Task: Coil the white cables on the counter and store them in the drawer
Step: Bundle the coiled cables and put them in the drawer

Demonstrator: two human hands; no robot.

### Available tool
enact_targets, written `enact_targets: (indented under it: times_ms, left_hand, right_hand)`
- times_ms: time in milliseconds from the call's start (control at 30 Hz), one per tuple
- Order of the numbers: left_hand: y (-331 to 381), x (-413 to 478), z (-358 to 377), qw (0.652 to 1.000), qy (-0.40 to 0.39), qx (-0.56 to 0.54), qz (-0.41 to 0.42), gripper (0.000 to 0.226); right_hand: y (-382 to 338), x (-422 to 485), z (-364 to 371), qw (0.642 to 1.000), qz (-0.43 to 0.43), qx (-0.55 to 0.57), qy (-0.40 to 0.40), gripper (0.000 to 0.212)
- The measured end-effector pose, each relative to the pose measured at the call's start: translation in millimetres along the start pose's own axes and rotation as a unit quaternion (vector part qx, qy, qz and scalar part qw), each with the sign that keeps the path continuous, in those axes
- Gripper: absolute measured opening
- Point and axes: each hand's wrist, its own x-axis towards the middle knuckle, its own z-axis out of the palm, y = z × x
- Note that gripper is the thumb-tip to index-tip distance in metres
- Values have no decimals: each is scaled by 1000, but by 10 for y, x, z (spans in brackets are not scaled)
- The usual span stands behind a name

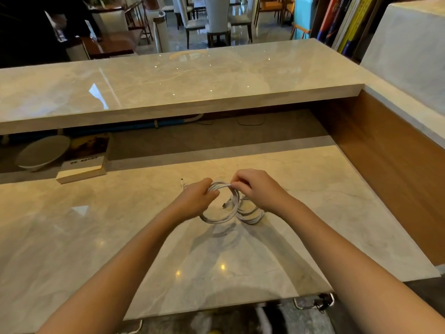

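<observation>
A white cable point(222, 216) hangs in a loose coil between both hands, just above the marble counter point(96, 232). My left hand point(198, 200) grips the coil's left side, fingers closed around several loops. My right hand point(255, 189) pinches the top strands of the coil. A second white coil point(252, 216) lies on the counter below my right wrist, touching or overlapping the held one. One cable end with a plug point(182, 182) sticks out beyond my left hand. No drawer shows in this view.
A thick book point(83, 165) and a white round dish point(42, 153) sit at the counter's back left. A raised marble ledge point(183, 92) overhangs the back. A wooden side panel point(395, 165) walls the right. A metal handle point(313, 303) shows below the front edge.
</observation>
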Motion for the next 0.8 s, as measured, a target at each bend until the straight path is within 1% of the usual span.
enact_targets:
  times_ms: [67, 133, 200, 267, 300, 367, 433, 467, 500, 533, 600, 633, 667, 733, 800]
  left_hand:
    - [10, -47, -63, 988, -42, -146, -25, 20]
    - [8, -83, -86, 969, -63, -235, -36, 23]
    - [6, -93, -77, 954, -70, -289, -38, 23]
    - [0, -88, -84, 945, -63, -317, -44, 23]
    - [0, -88, -100, 942, -62, -328, -46, 24]
    - [5, -100, -127, 929, -83, -359, -49, 25]
    - [30, -124, -129, 904, -116, -409, -51, 25]
    - [46, -137, -118, 891, -125, -433, -50, 25]
    - [57, -141, -98, 884, -126, -448, -46, 24]
    - [64, -143, -76, 884, -117, -451, -40, 23]
    - [51, -136, -25, 901, -77, -426, -24, 19]
    - [39, -131, 0, 910, -52, -411, -17, 20]
    - [29, -126, 27, 916, -28, -400, -12, 22]
    - [30, -112, 86, 919, 5, -393, -1, 24]
    - [58, -98, 141, 933, 45, -356, 3, 24]
  right_hand:
    - [66, -40, -7, 995, -47, -88, 0, 15]
    - [82, -83, 32, 988, -66, -139, 18, 15]
    - [75, -111, 77, 987, -50, -148, 38, 13]
    - [95, -117, 89, 989, -9, -142, 34, 10]
    - [114, -118, 73, 992, 17, -122, 23, 10]
    - [151, -122, 51, 997, 61, -48, 10, 12]
    - [162, -123, 69, 993, 104, 52, 31, 14]
    - [158, -125, 83, 984, 128, 118, 42, 14]
    - [148, -129, 94, 968, 153, 194, 42, 13]
    - [135, -142, 91, 945, 174, 275, 27, 12]
    - [109, -186, 59, 881, 207, 424, -22, 14]
    - [101, -209, 48, 849, 218, 480, -37, 17]
    - [95, -228, 51, 827, 222, 515, -43, 19]
    - [96, -258, 103, 803, 216, 554, -36, 18]
    - [102, -273, 170, 771, 213, 599, -17, 15]
